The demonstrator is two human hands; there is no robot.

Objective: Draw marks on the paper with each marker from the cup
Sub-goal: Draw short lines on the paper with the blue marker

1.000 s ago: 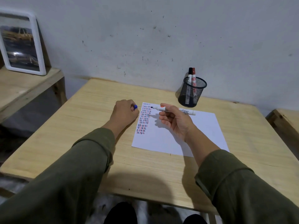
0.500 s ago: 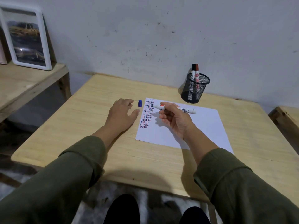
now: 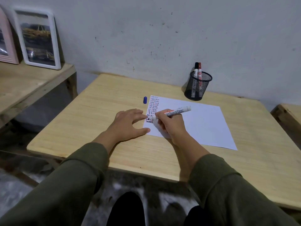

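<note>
Head view: the uncapped marker [image 3: 171,112] sits in the right hand [image 3: 171,126], whose grip pinches the barrel low, tip on the paper [image 3: 192,123] at the foot of the column of marks [image 3: 152,110]. The left hand [image 3: 128,123], splayed flat and holding nothing, lies just left of that grip, fingertips pinning the paper's edge. Short, light strokes below the last row should suit. The blue cap [image 3: 145,100] lies beyond the grip, the mesh cup [image 3: 197,86] farther off.

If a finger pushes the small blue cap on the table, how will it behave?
The blue cap looks small and light, so it should slide easily on the smooth table. It looks rounded and seems to lie on its side, so it may roll. Nothing touches it or blocks it.
</note>
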